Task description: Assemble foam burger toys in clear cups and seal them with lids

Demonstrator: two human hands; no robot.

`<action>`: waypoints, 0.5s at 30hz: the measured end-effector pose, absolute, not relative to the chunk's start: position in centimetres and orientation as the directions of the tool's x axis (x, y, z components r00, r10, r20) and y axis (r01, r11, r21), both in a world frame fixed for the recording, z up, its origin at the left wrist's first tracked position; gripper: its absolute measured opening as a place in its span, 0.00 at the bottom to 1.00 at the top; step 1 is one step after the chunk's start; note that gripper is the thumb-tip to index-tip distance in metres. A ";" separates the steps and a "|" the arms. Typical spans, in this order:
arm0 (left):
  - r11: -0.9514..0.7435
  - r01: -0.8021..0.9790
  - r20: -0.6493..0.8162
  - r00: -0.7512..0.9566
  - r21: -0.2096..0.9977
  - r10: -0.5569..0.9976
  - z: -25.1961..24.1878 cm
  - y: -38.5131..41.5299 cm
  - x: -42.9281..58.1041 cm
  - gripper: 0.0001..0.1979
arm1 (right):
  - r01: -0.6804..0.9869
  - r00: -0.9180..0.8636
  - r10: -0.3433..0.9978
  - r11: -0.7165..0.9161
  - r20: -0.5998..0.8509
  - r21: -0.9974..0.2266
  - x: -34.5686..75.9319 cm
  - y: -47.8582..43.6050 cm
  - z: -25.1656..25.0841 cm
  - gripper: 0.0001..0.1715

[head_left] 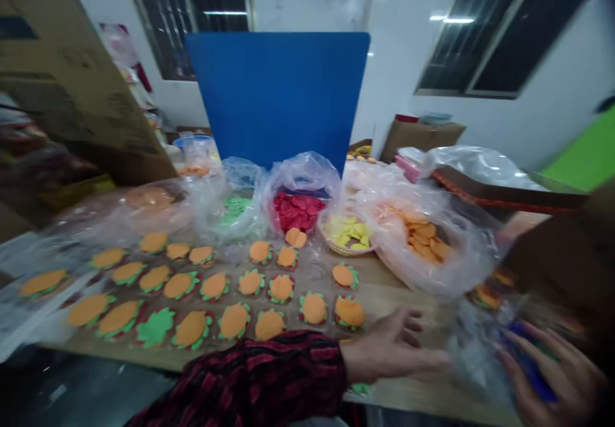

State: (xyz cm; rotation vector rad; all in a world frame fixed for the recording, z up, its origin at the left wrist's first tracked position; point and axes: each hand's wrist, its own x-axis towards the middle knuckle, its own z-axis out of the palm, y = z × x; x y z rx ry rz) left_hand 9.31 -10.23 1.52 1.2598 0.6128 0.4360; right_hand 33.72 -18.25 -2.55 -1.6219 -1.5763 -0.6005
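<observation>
The left hand (394, 350), on a red-and-black plaid-sleeved arm, reaches across to the right, palm down, fingers spread. The right hand (552, 376) lies low right, fingers loosely curled, blurred.

Right hand (552, 376) blurred, cut off by edge

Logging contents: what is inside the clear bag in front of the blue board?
The clear bag holds a heap of red pieces. What lies beneath the top layer is covered.
</observation>
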 end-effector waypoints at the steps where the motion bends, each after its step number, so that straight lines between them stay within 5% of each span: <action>1: 0.316 0.001 -0.200 0.776 0.949 0.598 1.4 -10.4 9.4 0.42 | 0.969 0.032 0.617 0.173 0.786 -0.175 32.2 -17.5 -2.3 0.30; 5: 0.494 -0.271 -0.173 0.713 0.826 0.680 1.7 -10.8 8.5 0.31 | 0.873 -0.203 0.667 0.455 0.717 -0.176 24.5 -13.5 -1.5 0.25; 10: 0.507 -0.505 -0.281 0.458 0.699 0.843 0.7 -9.5 5.1 0.18 | 0.796 -0.275 0.742 0.532 0.611 -0.287 19.7 -9.0 -0.2 0.21; 15: 0.546 -0.448 -0.387 0.401 0.708 0.830 -0.9 -6.6 2.7 0.17 | 0.814 0.091 0.798 0.285 0.595 -0.506 25.9 -3.5 3.8 0.13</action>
